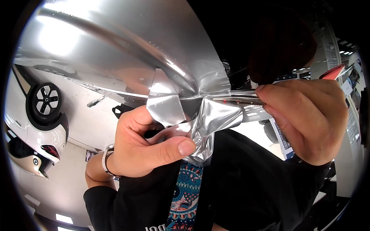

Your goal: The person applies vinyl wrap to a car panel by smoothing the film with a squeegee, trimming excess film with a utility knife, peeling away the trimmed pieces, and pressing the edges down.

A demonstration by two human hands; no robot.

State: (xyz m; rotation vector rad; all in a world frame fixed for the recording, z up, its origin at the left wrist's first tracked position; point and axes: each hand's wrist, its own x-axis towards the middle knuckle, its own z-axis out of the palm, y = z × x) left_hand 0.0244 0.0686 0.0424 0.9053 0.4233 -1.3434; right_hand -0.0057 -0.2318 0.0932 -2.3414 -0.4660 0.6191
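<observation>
My left hand (154,148), with a watch on its wrist, pinches a crumpled loose flap of silver vinyl film (202,144) between thumb and fingers. A stiffer piece of film (165,98) stands up beside the index finger. From the right, my right hand (308,119) grips a slim silver cutter knife (241,93) between thumb and fingertips. It points left along the edge of a silver car panel (127,57), where the film folds over. Its tip is hard to make out among the reflections.
A patterned lanyard (185,196) hangs over my black shirt, just below the film. At the left are a white car and its wheel (47,101). A keyboard (283,138) shows behind my right hand. Dark shapes fill the upper right.
</observation>
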